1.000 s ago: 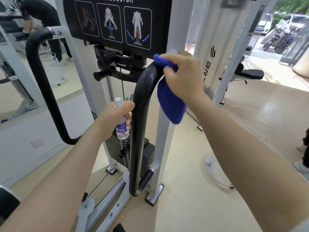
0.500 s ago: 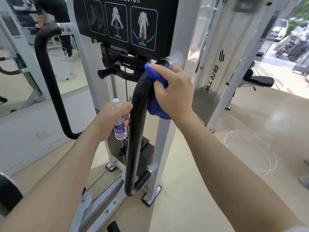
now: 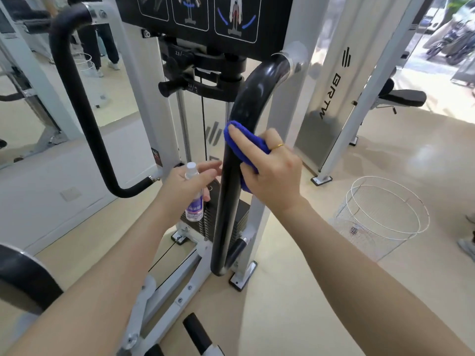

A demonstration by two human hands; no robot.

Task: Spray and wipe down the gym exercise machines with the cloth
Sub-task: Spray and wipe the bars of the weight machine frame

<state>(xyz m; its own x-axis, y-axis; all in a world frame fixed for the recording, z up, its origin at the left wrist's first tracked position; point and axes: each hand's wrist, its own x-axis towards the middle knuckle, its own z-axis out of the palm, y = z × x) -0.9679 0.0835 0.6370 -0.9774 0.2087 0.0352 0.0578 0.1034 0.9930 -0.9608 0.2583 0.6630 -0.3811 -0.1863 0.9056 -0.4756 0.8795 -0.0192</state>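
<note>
1. The blue cloth (image 3: 243, 142) looked soft and light; it was best held bunched in the palm.
2. The right hand (image 3: 272, 173) pressed it against the black padded handle (image 3: 232, 176), fingers (image 3: 240, 138) curled around it.
3. Left of the handle, the left hand (image 3: 187, 186) gripped a small clear spray bottle (image 3: 194, 206) with a white cap.

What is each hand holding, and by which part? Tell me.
The left hand grips the spray bottle around its upper body. The right hand holds the bunched blue cloth against the black bar.
</note>
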